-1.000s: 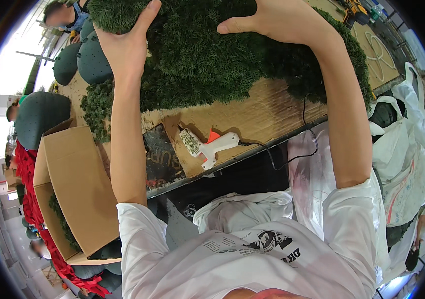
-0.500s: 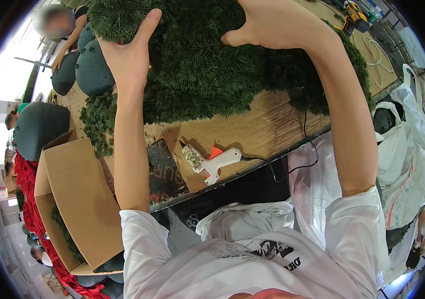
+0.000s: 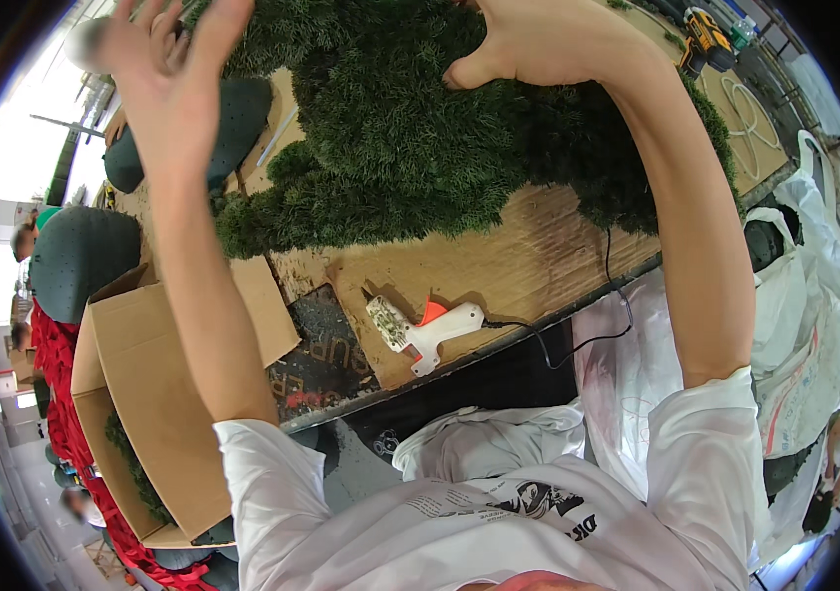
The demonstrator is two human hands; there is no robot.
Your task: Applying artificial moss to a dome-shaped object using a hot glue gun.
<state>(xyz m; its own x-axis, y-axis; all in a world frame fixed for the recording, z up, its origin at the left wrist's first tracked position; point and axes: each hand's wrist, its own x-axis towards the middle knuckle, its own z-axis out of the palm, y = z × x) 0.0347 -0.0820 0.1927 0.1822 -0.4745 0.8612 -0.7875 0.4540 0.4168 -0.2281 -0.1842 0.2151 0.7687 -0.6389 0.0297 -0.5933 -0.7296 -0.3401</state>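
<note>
A large mass of dark green artificial greenery point(image 3: 400, 148) lies across the cardboard-covered table at the top of the view. My right hand point(image 3: 538, 44) curves over its upper right part, with the thumb pressed into the sprigs and the other fingers partly cut off by the frame edge. My left hand point(image 3: 169, 89) is raised at the upper left, slightly blurred, fingers spread and nothing in it. Nearer me on the table lies a white glue gun point(image 3: 430, 330) with an orange-red trigger, its nozzle end speckled.
An open cardboard box point(image 3: 159, 394) with greenery inside stands at the left. Dark green rounded forms point(image 3: 85, 261) sit beyond it, beside red fabric point(image 3: 61, 404). A yellow-black power drill point(image 3: 706, 41) lies far right, near a coiled cord point(image 3: 750, 123). White bags point(image 3: 799, 276) hang at the right.
My left hand has let go of the greenery and moved left and up. Greenery at the left has shifted, uncovering a white stick on the table. My right hand stays nearly in place.
</note>
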